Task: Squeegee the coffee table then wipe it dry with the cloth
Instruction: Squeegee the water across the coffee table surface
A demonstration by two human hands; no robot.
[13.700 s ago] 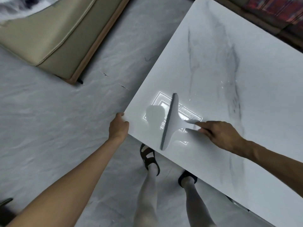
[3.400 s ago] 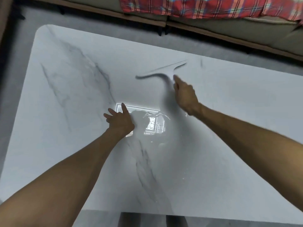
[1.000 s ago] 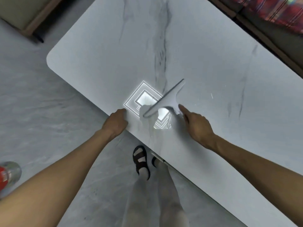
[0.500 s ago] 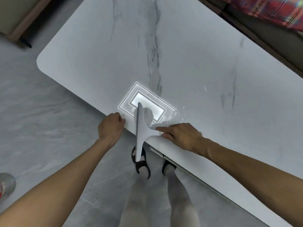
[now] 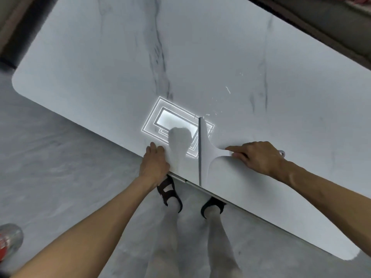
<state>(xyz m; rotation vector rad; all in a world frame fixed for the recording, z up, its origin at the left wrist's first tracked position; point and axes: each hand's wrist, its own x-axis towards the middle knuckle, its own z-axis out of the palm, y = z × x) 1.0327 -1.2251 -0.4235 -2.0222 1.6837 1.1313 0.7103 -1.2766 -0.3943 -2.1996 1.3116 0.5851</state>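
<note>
The white marble coffee table (image 5: 210,57) runs diagonally across the view. A white squeegee (image 5: 204,149) lies blade-down on it near the front edge, its dark rubber strip pointing away from me. My right hand (image 5: 259,157) grips its handle, the index finger stretched along it. My left hand (image 5: 154,163) holds the table's front edge just left of the squeegee. A few water droplets (image 5: 227,90) sit beyond the blade. No cloth is in view.
A ceiling light's reflection (image 5: 170,121) shines on the tabletop by the blade. My sandalled feet (image 5: 170,193) stand on the grey floor under the front edge. A red and silver can (image 5: 8,240) sits at bottom left. A sofa base (image 5: 331,25) borders the far side.
The squeegee has moved back onto the table from overhanging the front edge, now right of the reflection. My left hand has shifted a little onto the table edge.
</note>
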